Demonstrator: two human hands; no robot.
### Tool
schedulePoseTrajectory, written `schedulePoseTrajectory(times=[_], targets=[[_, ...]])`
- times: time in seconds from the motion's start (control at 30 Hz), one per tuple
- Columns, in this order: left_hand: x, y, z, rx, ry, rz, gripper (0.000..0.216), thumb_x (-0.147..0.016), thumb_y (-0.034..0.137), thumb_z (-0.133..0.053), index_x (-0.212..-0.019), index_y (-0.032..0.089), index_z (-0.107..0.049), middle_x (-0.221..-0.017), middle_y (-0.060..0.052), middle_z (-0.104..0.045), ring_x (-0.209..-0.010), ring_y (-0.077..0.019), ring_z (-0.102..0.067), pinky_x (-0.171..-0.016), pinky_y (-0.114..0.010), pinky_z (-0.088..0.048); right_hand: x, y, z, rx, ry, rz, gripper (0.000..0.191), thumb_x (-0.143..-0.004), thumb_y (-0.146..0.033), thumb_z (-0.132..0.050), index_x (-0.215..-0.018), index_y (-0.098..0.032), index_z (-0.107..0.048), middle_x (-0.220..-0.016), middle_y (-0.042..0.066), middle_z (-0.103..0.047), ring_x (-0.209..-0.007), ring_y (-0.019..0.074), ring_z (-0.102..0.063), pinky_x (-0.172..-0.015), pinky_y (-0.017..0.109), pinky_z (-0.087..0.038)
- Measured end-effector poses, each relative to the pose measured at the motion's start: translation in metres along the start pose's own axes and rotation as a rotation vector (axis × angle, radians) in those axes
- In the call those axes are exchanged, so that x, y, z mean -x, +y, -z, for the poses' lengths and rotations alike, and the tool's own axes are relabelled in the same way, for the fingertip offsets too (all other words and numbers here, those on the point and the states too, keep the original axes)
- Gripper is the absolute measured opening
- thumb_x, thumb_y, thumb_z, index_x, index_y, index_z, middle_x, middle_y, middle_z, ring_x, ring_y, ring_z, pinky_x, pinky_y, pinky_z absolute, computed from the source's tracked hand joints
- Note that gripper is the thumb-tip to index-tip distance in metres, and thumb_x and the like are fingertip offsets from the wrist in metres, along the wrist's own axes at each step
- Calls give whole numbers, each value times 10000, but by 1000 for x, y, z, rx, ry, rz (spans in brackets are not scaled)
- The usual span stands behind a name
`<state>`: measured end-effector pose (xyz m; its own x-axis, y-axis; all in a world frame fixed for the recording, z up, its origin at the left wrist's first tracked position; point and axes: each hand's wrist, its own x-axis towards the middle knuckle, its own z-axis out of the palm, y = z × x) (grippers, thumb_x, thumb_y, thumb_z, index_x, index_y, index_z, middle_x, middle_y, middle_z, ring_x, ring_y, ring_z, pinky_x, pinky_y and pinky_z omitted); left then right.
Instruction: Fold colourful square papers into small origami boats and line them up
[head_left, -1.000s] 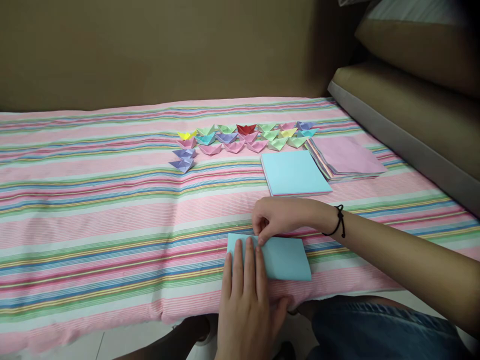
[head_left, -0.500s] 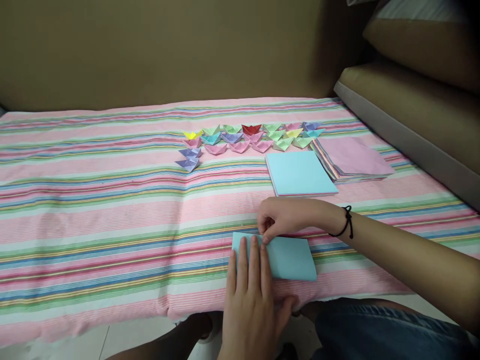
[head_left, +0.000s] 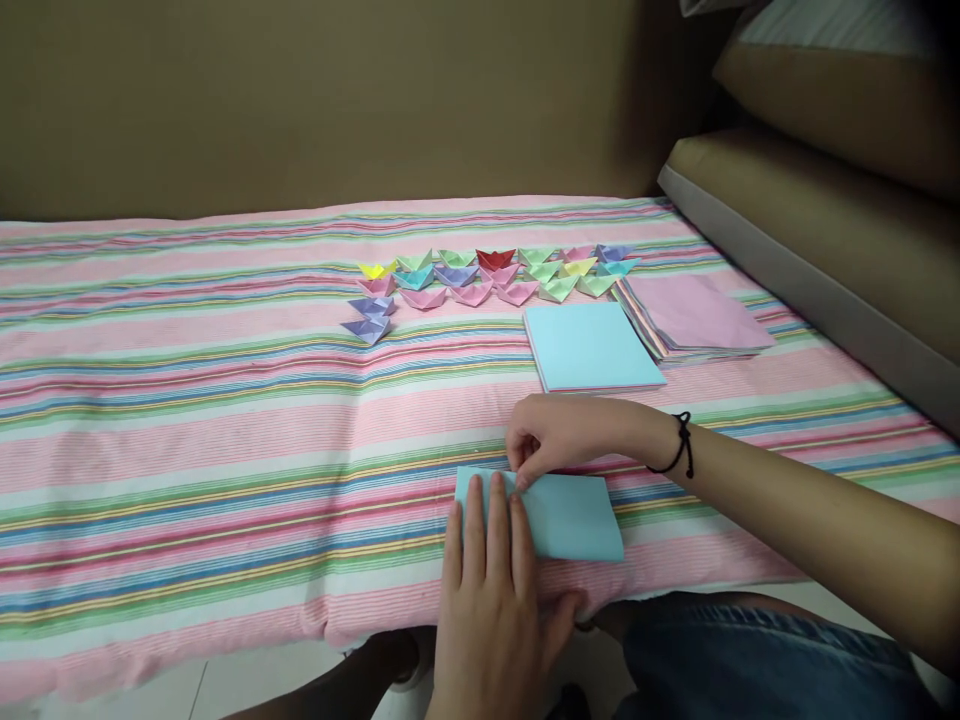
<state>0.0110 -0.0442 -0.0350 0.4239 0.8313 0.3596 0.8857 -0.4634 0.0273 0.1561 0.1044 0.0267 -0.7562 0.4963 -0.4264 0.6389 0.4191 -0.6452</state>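
Observation:
A light blue sheet of paper (head_left: 576,516), folded into a rectangle, lies on the striped cloth close to its front edge. My left hand (head_left: 491,590) rests flat on the left half of it, fingers extended and slightly apart, thumb off to the right below the paper. At the sheet's far edge, my right hand (head_left: 559,435) has its fingers curled, with thumb and index finger closed together on that edge. The curled fingertips are partly hidden. A black cord bracelet (head_left: 682,445) circles the right wrist.
Beyond my right hand sits a stack of blue-topped square paper (head_left: 596,345), beside a pile of mixed sheets with pink on top (head_left: 694,315). Several small folded paper boats (head_left: 471,293) stand in rows farther back. Brown cushions (head_left: 817,220) border the right side of the striped cloth (head_left: 187,430).
The whole scene has shifted slightly left in view. Both hands keep nearly the same places on the folded paper.

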Motion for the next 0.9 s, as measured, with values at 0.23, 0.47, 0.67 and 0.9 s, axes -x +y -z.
schedulePoseTrajectory(times=[0.23,0.47,0.67,0.9], targets=[[0,0,-4,5,8,-19,727,-786,612,-457,-1234,43,-518,-1358,-190,-466,-1263,-367,-398,-1020,-486,-309,20,-1,-6,-33,95,-136,140,-669,-268,-672,-669,-132,-705,-616,20,-656,-586,129,-567,-500,211,-360],[-4,-10,9,168,-19,-42,728,-772,621,-484,-1246,68,-498,-1355,-198,-464,-1267,-380,-377,-984,-501,-347,61,5,-40,-245,396,-245,143,-718,-283,-626,-704,-156,-692,-605,14,-645,-576,140,-576,-515,226,-391],[-31,-46,30,711,16,328,465,-803,362,-582,-1224,222,-443,-1367,-140,-419,-1231,-293,-416,-946,-469,-395,84,-15,-64,-338,630,-207,158,-781,-279,-578,-703,-174,-667,-710,24,-645,-665,152,-573,-602,254,-413],[-46,-60,51,1492,-393,728,507,-631,304,-752,-1083,198,-550,-589,50,-553,-546,-107,-532,-501,-206,-411,94,-22,-64,-550,590,-147,156,-776,-308,-608,-693,-178,-632,-701,7,-608,-659,135,-524,-594,248,-402]])
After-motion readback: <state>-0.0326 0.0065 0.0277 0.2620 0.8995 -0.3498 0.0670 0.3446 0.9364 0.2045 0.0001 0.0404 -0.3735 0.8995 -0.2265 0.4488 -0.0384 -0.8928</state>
